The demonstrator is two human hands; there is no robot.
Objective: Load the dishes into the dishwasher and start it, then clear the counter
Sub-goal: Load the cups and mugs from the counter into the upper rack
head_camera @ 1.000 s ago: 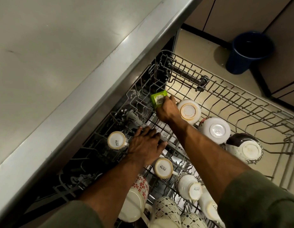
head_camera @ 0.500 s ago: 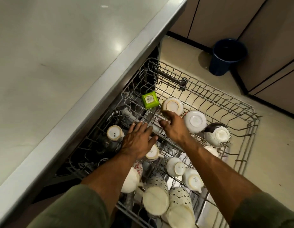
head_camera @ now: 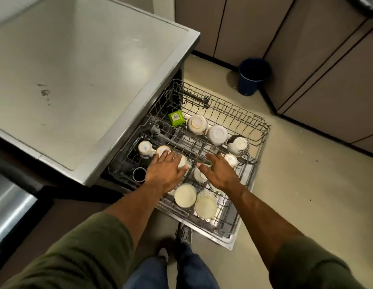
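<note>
Both hands, left [head_camera: 165, 171] and right [head_camera: 219, 173], spread flat over upturned cups in the rack [head_camera: 262, 130]; green box [head_camera: 176, 117] beyond

Three bowls [head_camera: 216, 133], one green box [head_camera: 176, 118], one bucket [head_camera: 252, 77].

white barcode label on green box [head_camera: 176, 118] in rack, print too small to read, marks on cup bases blurred, nothing else legible

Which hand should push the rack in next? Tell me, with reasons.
Probably both, but the right hand leads: it hovers open over the rack centre, while the left hand lies on cups near the counter.
</note>
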